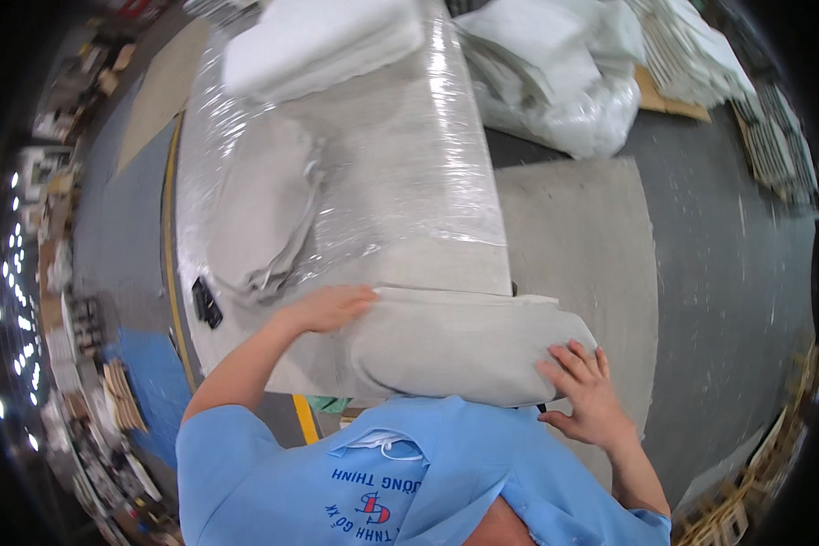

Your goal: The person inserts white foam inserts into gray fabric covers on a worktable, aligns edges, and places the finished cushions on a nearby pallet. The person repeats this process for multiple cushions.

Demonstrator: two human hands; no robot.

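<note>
A light grey cloth piece [455, 341], long with a rounded right end like a cushion cover, lies crosswise at the table's near edge, close against my body. My left hand [332, 308] rests flat at its upper left edge, palm down with the fingers together. At the rounded right end, my right hand [584, 391] has its fingers spread on the cloth and its thumb lower down, apart from them. Whether anything lies under either palm is hidden. Beyond my left hand sits a pile of similar grey cloth pieces [266, 196].
Shiny clear film covers much of the table [400, 164]. A small black object [207, 302] lies at its left edge. White padded slabs [323, 45] are stacked at the far end. Bagged white sheets [555, 73] stand at the far right, beside a beige mat [582, 218] on the floor.
</note>
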